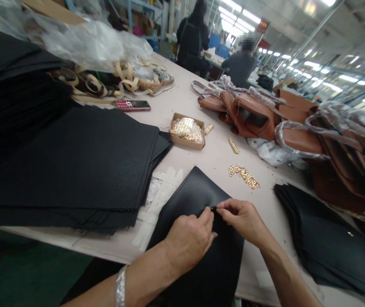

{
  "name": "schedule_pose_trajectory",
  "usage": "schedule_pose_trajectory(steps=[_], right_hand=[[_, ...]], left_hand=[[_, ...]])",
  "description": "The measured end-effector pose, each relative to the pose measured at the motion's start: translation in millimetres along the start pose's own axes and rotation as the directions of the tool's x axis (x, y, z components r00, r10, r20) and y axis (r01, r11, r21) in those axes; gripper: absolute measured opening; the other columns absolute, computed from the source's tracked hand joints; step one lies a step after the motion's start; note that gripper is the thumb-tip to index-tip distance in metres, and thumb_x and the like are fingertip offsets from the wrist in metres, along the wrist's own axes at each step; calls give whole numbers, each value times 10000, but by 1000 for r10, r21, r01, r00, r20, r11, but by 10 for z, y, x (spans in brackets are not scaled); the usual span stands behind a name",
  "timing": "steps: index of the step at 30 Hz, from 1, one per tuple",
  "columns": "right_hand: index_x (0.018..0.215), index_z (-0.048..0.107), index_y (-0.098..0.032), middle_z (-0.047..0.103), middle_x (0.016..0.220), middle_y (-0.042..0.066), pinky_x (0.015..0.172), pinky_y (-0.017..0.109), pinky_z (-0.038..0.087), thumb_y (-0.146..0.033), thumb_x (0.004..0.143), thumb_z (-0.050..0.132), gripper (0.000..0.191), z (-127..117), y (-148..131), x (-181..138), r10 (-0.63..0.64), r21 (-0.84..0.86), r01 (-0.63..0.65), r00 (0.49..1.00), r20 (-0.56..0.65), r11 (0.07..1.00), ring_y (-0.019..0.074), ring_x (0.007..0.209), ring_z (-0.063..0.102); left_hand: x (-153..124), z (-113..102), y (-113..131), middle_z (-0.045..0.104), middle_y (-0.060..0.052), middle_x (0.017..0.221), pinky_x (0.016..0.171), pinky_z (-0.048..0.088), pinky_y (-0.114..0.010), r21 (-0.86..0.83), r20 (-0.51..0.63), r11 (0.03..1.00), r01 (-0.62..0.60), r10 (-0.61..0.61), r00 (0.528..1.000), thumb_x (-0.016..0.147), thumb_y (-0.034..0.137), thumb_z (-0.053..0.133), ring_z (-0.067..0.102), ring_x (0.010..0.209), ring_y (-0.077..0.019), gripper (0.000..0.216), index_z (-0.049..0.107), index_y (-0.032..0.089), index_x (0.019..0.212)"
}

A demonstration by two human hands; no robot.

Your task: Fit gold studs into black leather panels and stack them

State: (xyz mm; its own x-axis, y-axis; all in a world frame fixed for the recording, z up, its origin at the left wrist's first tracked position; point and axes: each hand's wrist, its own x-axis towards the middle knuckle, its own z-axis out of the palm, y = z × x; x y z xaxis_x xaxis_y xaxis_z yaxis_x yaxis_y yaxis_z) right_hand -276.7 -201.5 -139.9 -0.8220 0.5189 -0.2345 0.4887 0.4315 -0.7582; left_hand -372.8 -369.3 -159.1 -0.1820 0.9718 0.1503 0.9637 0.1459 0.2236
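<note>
A smooth black leather panel [198,187] lies in front of me, its near end passing over the table edge. My left hand [190,241] rests on it with curled fingers, the index fingertip pressed down near the panel's middle; whatever may be under those fingers is hidden. My right hand [246,219] is closed in a pinch at the same spot, thumb and index finger on a tiny gold metal fitting [213,209]. Its shape is too small to make out. Beyond the hands, loose gold fittings [244,176] lie scattered on the table.
Stacked black panels [99,157] fill the left, and another pile [332,238] lies right. A cardboard box [187,143] holds gold fittings in plastic. Behind are a red phone [133,105], brown leather bags [253,113] and plastic wrapping [89,42]. Two people [240,64] sit or stand farther off.
</note>
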Motion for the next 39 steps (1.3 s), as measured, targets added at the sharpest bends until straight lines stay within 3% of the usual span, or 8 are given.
schedule_pose_trajectory(steps=[7, 16, 22, 31, 36, 39], right_hand=[[850, 752, -196, 724, 740, 8, 560, 229, 451, -307, 822, 620, 175, 28, -47, 105, -19, -107, 27, 997, 73, 994, 149, 653, 631], [783, 691, -145, 634, 613, -8, 528, 229, 487, -293, 768, 651, 154, -10, -123, 286, 213, 17, -225, 943, 256, 974, 110, 541, 575], [784, 688, -133, 619, 587, 1, 523, 231, 504, -272, 777, 628, 152, -45, -220, 373, 274, -97, -257, 911, 308, 962, 119, 547, 583], [761, 612, -146, 630, 590, 9, 486, 225, 509, -171, 796, 580, 53, -87, -359, 493, 378, -284, -289, 860, 342, 914, 133, 526, 611], [738, 556, -162, 608, 530, -6, 454, 223, 502, -113, 742, 626, 86, -82, -456, 593, 444, -333, -332, 822, 356, 883, 149, 505, 615], [754, 566, -170, 608, 523, -21, 457, 214, 471, -117, 705, 670, 126, -100, -454, 626, 429, -364, -304, 838, 338, 880, 149, 502, 613]], left_hand=[[-12, 51, -15, 666, -73, 1207, 497, 525, -359, -4, -74, 1000, -20, 19, 997, 928, 335, 560, 662, 689, -200, 425, 570, 108, 1287], [-18, 59, -20, 685, -51, 1095, 468, 494, -345, -22, -105, 1000, -22, 20, 994, 905, 263, 581, 637, 637, -179, 365, 599, 113, 1237], [-20, 101, -14, 656, -81, 1258, 479, 501, -342, -36, -101, 999, -7, 3, 995, 935, 306, 541, 645, 643, -176, 374, 621, 100, 1236], [-17, 143, -5, 661, -73, 1271, 456, 503, -338, -42, -133, 999, 16, -22, 991, 886, 287, 609, 629, 606, -172, 375, 647, 125, 1222], [-8, 98, -9, 668, -72, 1260, 469, 521, -336, -60, -109, 998, 23, -30, 994, 927, 254, 532, 640, 617, -172, 355, 639, 107, 1231], [2, 75, -19, 659, -65, 1280, 501, 543, -339, -66, -75, 997, 26, -31, 997, 930, 250, 522, 654, 643, -176, 371, 620, 105, 1256]])
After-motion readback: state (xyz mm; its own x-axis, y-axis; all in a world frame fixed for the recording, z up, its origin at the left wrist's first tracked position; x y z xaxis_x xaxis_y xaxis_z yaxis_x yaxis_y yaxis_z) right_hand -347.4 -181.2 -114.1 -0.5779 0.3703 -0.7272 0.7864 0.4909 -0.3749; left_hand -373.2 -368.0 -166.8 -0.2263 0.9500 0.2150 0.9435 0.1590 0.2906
